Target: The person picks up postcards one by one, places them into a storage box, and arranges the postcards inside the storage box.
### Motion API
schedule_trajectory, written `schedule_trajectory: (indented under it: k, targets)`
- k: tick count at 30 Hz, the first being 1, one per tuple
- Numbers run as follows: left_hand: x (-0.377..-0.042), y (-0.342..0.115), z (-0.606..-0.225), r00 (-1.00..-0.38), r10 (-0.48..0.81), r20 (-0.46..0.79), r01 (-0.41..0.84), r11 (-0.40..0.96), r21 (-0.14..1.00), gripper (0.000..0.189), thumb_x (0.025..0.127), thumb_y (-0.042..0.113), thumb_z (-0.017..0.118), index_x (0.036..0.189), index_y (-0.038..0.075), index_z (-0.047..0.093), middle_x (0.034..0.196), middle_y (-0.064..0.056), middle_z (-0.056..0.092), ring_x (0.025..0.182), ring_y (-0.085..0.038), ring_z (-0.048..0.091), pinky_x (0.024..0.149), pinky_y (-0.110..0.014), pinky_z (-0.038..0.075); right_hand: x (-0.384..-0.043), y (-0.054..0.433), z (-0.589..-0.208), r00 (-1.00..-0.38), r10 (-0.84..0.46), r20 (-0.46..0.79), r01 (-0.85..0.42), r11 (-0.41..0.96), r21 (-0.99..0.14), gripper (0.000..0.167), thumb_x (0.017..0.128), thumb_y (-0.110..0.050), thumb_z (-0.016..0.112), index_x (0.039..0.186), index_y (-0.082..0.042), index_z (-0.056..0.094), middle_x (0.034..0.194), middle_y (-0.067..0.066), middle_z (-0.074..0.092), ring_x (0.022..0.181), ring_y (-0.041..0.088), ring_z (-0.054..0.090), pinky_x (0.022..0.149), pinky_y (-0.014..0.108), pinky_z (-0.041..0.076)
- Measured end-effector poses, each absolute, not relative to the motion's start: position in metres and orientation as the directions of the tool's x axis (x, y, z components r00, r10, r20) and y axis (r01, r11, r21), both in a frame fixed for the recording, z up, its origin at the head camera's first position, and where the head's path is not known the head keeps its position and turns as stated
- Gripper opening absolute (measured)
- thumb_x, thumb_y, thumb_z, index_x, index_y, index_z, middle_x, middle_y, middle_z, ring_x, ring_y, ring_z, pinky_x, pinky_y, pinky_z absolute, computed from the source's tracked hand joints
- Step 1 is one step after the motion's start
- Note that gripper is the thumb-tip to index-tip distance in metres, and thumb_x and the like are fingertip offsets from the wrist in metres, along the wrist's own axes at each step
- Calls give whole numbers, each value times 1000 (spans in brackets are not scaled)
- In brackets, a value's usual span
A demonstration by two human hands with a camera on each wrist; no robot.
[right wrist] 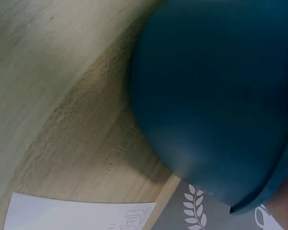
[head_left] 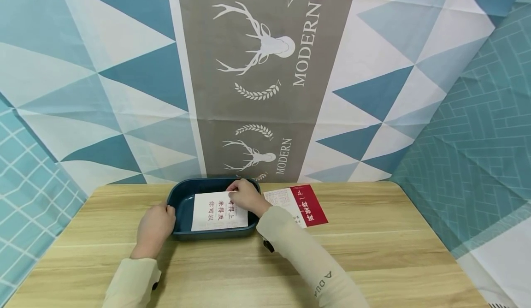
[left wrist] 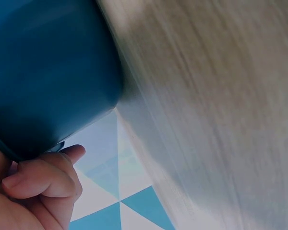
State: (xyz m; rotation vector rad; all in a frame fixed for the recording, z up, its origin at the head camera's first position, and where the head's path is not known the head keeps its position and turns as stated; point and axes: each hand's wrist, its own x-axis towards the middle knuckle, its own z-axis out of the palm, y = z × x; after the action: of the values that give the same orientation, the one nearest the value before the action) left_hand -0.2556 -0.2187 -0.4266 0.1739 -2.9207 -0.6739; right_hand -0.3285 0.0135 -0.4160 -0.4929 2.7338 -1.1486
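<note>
A dark blue plastic tub with rounded corners stands at the table's back edge. My left hand grips its left rim; in the left wrist view the fingers curl at the tub's edge. A white card with red characters lies inside the tub, tilted a little. My right hand reaches over the tub's right side and pinches the card's upper right corner. The right wrist view shows mostly the tub's outer wall; the right fingertips are hidden there.
A red and white printed card lies on the wooden table just right of the tub. Behind the table hangs a patterned cloth with deer heads and triangles. Tiled-pattern sheets flank the sides.
</note>
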Motion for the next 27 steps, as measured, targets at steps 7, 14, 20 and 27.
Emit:
schedule_trajectory:
  k: [7, 14, 20, 27]
  targets:
    - [-256, -219, -427, -983, -145, 114, -81, 895, 440, 34, 95, 13, 33, 76, -4, 55, 79, -26, 60, 63, -28, 52, 63, -47, 45, -327, 10, -424, -931, -365, -9, -257, 674, -692, 14, 92, -15, 55, 98, -10, 67, 99, 3, 55, 81, 12, 48, 70, 25, 42]
    - [-255, -220, -427, -985, -138, 105, -77, 889, 452, 34, 96, 14, 32, 72, 0, 51, 67, -17, 53, 59, -25, 45, 58, -40, 41, -326, 7, -426, -922, -387, -10, -283, 693, -663, 16, 89, -20, 60, 98, -9, 68, 96, 2, 57, 81, 11, 47, 70, 23, 41]
    - [-255, -220, -429, -985, -138, 106, -75, 887, 456, 34, 96, 14, 32, 70, 2, 49, 65, -14, 50, 59, -24, 43, 58, -38, 39, -327, 6, -427, -916, -401, -18, -305, 724, -619, 21, 84, -21, 67, 102, -9, 67, 98, 2, 57, 83, 10, 48, 73, 23, 43]
    - [-255, -219, -428, -983, -144, 114, -77, 887, 455, 33, 95, 14, 32, 70, 1, 49, 67, -16, 52, 59, -25, 44, 58, -39, 39, -325, 4, -432, -931, -364, -35, -278, 767, -578, 22, 84, -21, 68, 103, -10, 65, 99, 4, 54, 81, 12, 48, 74, 26, 44]
